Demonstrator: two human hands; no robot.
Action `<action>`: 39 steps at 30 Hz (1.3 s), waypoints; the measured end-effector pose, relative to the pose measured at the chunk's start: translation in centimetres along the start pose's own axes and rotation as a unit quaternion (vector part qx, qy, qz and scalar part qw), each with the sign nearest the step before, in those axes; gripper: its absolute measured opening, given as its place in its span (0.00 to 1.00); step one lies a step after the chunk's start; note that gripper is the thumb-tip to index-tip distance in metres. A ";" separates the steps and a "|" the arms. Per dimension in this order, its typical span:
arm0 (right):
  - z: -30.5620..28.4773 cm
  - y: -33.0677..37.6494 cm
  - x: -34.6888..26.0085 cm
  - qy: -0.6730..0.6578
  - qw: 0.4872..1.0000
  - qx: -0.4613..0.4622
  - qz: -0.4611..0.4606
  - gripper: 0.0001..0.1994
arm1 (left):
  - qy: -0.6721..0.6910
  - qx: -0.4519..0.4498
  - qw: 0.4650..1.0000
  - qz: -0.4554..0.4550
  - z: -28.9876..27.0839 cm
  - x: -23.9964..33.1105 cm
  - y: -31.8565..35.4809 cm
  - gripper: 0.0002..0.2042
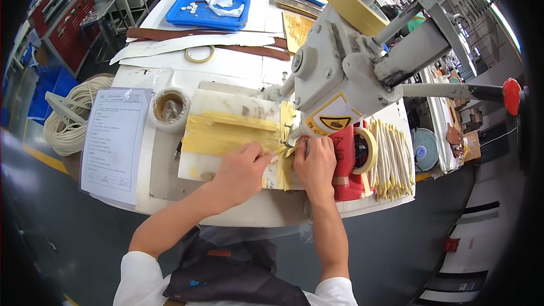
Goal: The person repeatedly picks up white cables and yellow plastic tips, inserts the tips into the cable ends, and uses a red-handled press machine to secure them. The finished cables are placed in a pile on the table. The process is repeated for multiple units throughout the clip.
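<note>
My left hand point(242, 171) pinches the end of a thin pale cord point(275, 158) over a white board point(195, 165) partly covered with yellow tape point(226, 134). My right hand point(315, 161) is closed beside it, fingers curled under the head of a grey hand press point(331, 62). What those fingers hold is hidden. Between the hands runs a strip of yellow tape point(286, 178) down the board. To the right of my right hand stands a red tape dispenser point(343, 164) with a yellow tape roll point(367, 150).
White cords with yellow-taped ends point(391, 158) lie at the right. The press lever point(453, 92) reaches right to a red knob. A clear tape roll point(170, 107), a printed sheet point(116, 141) and a cord coil point(76, 116) are left. A blue tray point(208, 20) sits farther back.
</note>
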State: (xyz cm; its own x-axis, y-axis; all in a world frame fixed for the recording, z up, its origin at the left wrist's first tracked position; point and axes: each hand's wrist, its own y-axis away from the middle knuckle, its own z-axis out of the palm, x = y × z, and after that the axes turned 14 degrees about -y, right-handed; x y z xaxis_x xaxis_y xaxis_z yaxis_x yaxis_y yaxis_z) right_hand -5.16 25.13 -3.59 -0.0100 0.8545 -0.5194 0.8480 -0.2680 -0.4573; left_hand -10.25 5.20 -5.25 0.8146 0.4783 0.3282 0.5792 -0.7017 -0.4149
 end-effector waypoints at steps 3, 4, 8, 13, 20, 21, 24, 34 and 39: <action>0.1 0.1 0.1 0.005 1.000 0.004 0.000 0.08 | -0.030 0.017 0.999 0.020 0.2 0.1 -0.1 0.14; 0.2 0.1 0.1 0.006 1.000 0.006 0.000 0.08 | -0.041 0.024 0.998 0.028 0.2 0.1 -0.2 0.15; 0.2 0.0 0.2 0.016 1.000 0.004 -0.001 0.08 | -0.063 0.047 0.996 0.037 0.1 0.4 -0.3 0.17; 0.3 0.0 0.1 0.009 1.000 0.012 -0.002 0.08 | -0.045 0.037 0.997 0.046 -0.1 0.2 -0.2 0.20; 0.5 0.2 0.4 0.009 1.000 0.003 0.012 0.09 | 0.014 0.045 0.998 0.035 0.6 -0.3 0.0 0.17; 0.5 0.1 0.4 0.010 1.000 0.006 0.018 0.09 | 0.021 0.039 0.998 0.037 0.7 -0.4 0.0 0.18; 0.2 0.2 0.2 0.002 1.000 0.016 0.016 0.07 | 0.035 0.035 0.998 0.037 0.6 -0.5 -0.1 0.19; -0.1 0.1 0.0 0.005 1.000 0.017 -0.014 0.05 | 0.092 0.038 0.995 0.012 0.3 -0.4 -0.2 0.12; -0.4 0.1 -0.4 0.005 1.000 0.007 -0.005 0.06 | 0.093 0.060 0.994 -0.006 0.7 -0.3 -0.1 0.11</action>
State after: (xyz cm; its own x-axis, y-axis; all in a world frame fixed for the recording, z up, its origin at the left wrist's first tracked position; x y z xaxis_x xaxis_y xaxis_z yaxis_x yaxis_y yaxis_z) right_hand -4.86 24.97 -3.18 -0.0128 0.8612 -0.5081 0.8403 -0.2661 -0.4723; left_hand -10.52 5.54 -5.88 0.7936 0.3731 0.4805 0.5981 -0.6231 -0.5040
